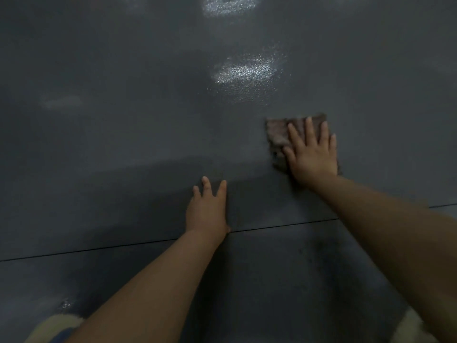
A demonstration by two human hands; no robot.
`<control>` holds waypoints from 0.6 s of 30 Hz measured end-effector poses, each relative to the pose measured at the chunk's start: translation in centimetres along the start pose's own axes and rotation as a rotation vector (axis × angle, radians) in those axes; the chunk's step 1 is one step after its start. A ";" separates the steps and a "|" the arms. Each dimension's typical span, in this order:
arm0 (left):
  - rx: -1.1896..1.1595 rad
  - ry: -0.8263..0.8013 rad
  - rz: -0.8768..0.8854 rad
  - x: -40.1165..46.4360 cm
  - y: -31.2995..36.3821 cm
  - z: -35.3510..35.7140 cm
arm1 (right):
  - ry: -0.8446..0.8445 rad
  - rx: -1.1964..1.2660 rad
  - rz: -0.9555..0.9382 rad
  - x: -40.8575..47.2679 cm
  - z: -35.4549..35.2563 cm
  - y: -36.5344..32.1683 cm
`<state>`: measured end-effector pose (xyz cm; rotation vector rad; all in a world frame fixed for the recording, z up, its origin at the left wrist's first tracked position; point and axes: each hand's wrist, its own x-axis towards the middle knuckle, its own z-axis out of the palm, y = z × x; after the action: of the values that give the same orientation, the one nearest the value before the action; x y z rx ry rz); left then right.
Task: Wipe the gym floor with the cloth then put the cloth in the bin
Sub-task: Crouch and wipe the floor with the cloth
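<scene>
Wiping is the step in hand: my right hand [312, 152] presses the cloth [279, 136] flat under straight fingers, while my left hand [207, 209], fingers spread, braces on the gym floor [123, 120] nearer me. Next comes another firm sweep. No bin shows; a floor seam [99, 248] runs under my left wrist.

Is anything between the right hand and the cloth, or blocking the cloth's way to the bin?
Nothing: the right hand presses flat on the cloth. No bin is in view, so that path cannot be judged.

Indoor hall, likely gym: broad dark grey textured floor [148, 120], seam line, overhead-light glare.
</scene>
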<state>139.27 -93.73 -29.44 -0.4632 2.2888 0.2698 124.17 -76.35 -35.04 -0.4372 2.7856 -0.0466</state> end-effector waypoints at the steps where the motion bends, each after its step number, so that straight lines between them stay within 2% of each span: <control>1: -0.003 0.027 0.024 -0.1 -0.5 0.1 | -0.009 0.027 0.067 1.2 -0.7 -0.1; 4: -0.045 0.119 0.079 -0.3 -2.3 0.2 | -0.046 0.074 0.162 2.5 -1.1 -2.1; 6: -0.077 0.152 0.082 -0.5 -3.4 0.1 | -0.045 0.079 0.148 1.8 -0.7 -4.3; 10: -0.072 0.175 -0.040 -0.7 -5.8 -0.2 | -0.075 0.046 -0.095 -3.0 1.0 -9.3; 13: -0.099 0.122 -0.153 -0.6 -7.6 -0.5 | -0.077 0.014 -0.367 -10.0 3.7 -12.0; 16: -0.107 0.045 -0.213 -0.4 -8.9 -1.0 | -0.153 -0.042 -0.612 -13.3 4.7 -11.7; 18: -0.104 0.014 -0.230 -0.3 -9.2 -1.2 | -0.122 -0.068 -0.652 -11.8 4.4 -10.5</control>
<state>142.42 -102.39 -28.85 -0.7772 2.2173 0.2716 139.32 -82.68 -34.71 -1.2950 2.4142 -0.0704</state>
